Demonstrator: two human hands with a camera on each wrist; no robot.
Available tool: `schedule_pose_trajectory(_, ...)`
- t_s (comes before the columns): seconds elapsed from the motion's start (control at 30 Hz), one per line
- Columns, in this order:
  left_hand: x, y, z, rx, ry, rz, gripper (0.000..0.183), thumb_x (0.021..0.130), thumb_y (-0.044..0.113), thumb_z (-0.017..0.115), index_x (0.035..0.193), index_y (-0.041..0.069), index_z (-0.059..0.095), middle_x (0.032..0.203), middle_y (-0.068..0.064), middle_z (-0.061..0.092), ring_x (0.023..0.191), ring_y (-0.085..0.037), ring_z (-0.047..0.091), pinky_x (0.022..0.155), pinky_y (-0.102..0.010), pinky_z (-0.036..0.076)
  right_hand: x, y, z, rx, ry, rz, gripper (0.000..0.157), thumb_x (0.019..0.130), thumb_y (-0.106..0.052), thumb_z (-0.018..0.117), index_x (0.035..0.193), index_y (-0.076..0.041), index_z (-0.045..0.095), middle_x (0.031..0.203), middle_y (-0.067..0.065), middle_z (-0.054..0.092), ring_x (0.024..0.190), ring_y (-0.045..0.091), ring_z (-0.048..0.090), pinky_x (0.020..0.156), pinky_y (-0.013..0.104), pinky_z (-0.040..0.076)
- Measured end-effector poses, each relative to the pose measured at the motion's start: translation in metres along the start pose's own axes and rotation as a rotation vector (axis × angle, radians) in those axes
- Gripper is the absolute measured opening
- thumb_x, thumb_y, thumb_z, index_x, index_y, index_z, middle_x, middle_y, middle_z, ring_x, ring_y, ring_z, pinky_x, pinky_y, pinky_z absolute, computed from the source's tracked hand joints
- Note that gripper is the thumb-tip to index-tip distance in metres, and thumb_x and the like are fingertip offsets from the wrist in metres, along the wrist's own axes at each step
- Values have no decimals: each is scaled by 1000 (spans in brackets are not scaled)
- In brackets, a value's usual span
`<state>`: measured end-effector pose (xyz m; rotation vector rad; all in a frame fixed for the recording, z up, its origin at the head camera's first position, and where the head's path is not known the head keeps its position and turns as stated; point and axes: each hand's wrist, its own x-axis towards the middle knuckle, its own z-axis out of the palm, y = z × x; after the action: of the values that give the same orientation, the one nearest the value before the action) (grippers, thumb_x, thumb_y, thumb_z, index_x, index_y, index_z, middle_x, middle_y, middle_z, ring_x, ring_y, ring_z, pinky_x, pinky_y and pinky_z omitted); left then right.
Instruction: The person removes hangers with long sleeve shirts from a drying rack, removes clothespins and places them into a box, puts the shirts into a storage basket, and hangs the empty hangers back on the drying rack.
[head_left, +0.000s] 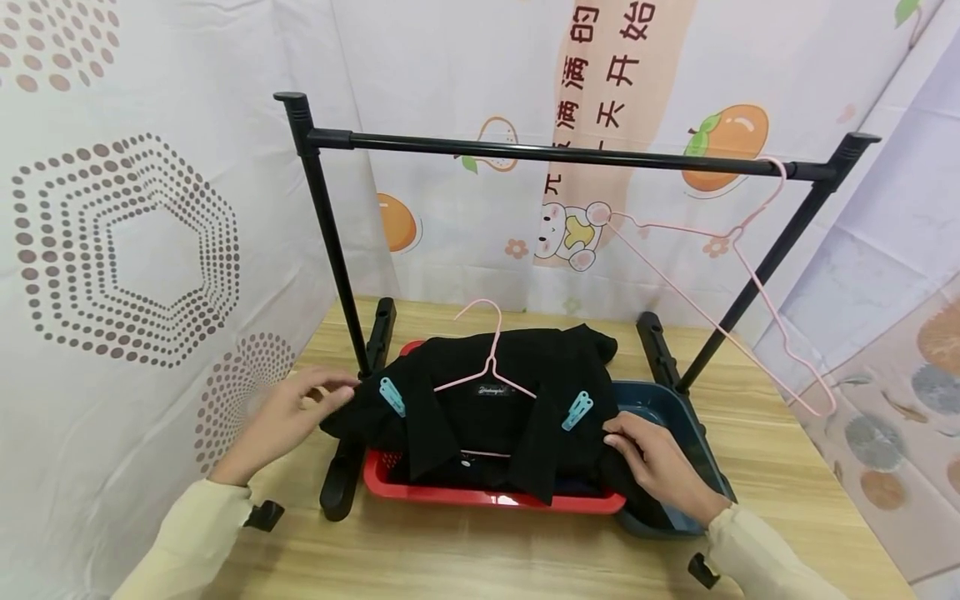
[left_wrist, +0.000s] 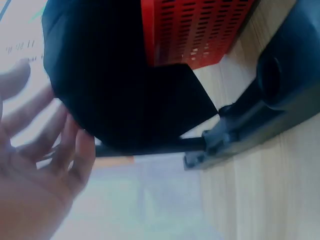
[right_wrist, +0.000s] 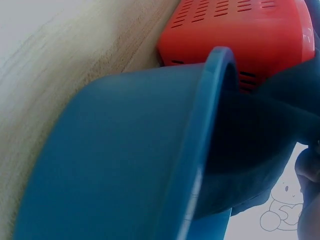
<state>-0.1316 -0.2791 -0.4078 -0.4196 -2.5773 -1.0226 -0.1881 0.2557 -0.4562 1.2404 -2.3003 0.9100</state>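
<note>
While our right hand pinches the black garment at mid-frame and our left hand spreads its fingers, we seem to be straightening it, its hanger probably wanting a grip next.

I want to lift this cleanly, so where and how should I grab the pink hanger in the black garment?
Probably pinch the pink hanger by its neck, just below the hook, coming from above. Neck and hook are uncovered and slim; the arms' outer ends run under the black garment, with a blue clip on each side.
</note>
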Motion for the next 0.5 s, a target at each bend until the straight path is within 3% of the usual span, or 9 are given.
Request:
schedule_pose_trajectory(0.1,6,5,6,-20,-121,131,22,99,21,72,121,22,76,116,7,71,100,-11,65,81,-32,55,2,1,-1,-9,12,-10,34,87,13,72,108,-13,67,97,-9,63,77,3,54,71,15,44)
schedule_pose_trajectory(0.23,13,7,13,-45,-177,244,21,92,16,79,112,21,79,104,14,71,94,-8,66,78,-31,56,5,1,-3,-16,10,-1,31,89,10,72,108,-14,67,98,-9,64,79,3,55,73,15,45)
schedule_pose_trajectory(0.33,17,8,16,-72,-218,297,19,90,14,81,107,21,80,98,17,71,87,-5,66,74,-28,56,8,1,-5,-26,10,-1,31,89,10,72,108,-14,67,97,-9,64,78,3,54,73,16,45)
schedule_pose_trajectory(0.5,24,9,20,-74,-326,354,17,94,18,77,109,24,79,101,16,72,91,-4,68,79,-29,57,9,2,-7,-34,20,-5,35,86,13,73,108,-13,67,97,-10,64,77,3,53,72,16,45)
